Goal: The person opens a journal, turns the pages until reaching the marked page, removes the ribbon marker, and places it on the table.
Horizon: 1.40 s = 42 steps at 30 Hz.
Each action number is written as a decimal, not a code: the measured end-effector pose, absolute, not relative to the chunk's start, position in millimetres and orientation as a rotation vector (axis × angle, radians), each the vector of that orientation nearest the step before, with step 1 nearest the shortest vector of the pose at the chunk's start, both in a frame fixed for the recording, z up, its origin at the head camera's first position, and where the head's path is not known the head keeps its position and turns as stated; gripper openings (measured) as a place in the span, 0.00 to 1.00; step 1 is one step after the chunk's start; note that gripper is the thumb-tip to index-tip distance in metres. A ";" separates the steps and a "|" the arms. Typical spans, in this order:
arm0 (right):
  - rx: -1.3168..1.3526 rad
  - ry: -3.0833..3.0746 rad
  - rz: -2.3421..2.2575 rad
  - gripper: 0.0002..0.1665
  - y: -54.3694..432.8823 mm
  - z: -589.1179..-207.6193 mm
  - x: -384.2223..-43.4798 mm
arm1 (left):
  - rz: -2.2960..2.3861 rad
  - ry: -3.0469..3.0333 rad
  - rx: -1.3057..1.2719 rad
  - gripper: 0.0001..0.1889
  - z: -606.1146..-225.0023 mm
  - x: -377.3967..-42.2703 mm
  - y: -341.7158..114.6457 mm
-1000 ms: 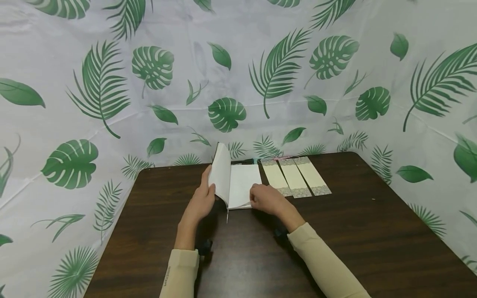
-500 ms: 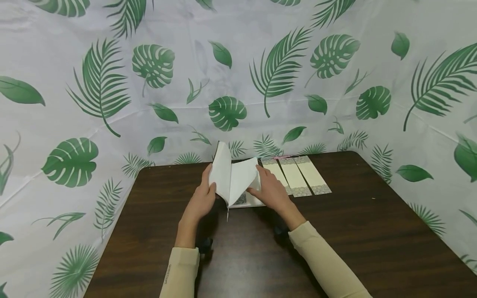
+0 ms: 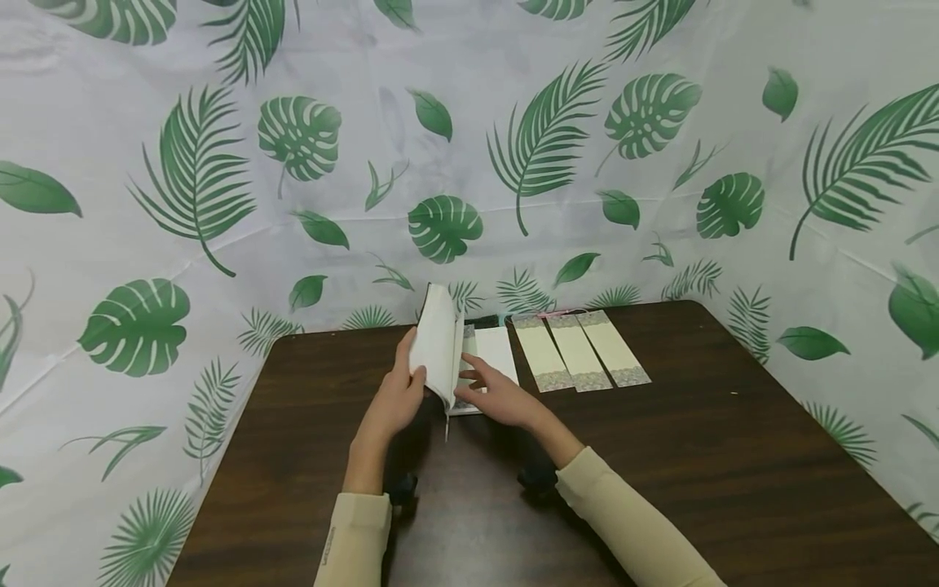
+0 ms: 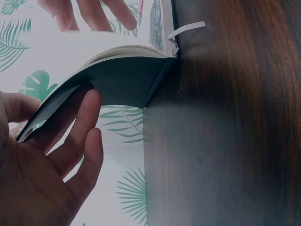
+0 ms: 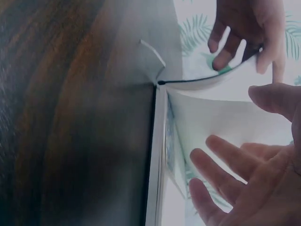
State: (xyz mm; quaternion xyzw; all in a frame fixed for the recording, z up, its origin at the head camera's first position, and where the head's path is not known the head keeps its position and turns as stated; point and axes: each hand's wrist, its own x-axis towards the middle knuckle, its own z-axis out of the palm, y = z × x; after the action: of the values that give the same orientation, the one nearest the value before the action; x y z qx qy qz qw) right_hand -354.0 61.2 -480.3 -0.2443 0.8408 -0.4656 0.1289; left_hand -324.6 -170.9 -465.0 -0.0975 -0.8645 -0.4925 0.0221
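A dark-covered notebook (image 3: 431, 346) stands open on the table, its left half lifted and leaning up. My left hand (image 3: 398, 390) grips that raised cover, with thumb on the page side and fingers behind, as the left wrist view shows on the dark cover (image 4: 122, 77). My right hand (image 3: 497, 395) is at the inner fold, fingers loosely spread against a turned white page (image 5: 211, 113). On the right half of the notebook lies a strip with a grey patterned end (image 3: 469, 333), partly hidden by the right hand. A thin ribbon marker (image 4: 188, 29) hangs from the spine.
To the right lie three cream strips (image 3: 543, 352) with grey lace-patterned ends, side by side. Pink cord (image 3: 563, 311) shows at their far ends. Behind the notebook is a dark item (image 3: 482, 321) near the back edge of the brown table (image 3: 697, 456). A leaf-print cloth (image 3: 352, 163) hangs behind.
A white page on the right half was lifted by my right hand and turned over to the left. The patterned strip beneath came into view. My left hand stays put.
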 end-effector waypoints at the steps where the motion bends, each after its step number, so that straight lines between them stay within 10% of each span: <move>1: -0.723 2.450 -1.346 0.44 59.7 -480.3 -352.7 | -1.522 -2.681 -0.300 0.37 -464.5 -324.6 -170.8; 42: -0.739 2.590 -1.138 0.36 53.4 -468.9 -362.8 | -1.408 -2.717 -0.215 0.28 -463.1 -321.0 -175.6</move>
State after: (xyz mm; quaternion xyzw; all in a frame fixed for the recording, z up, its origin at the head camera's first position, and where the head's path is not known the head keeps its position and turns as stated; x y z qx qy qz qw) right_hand -362.8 53.4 -468.9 -0.2512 0.8806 -0.3870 0.1084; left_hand -321.0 -175.6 -463.1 -0.0702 -0.8850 -0.4587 0.0367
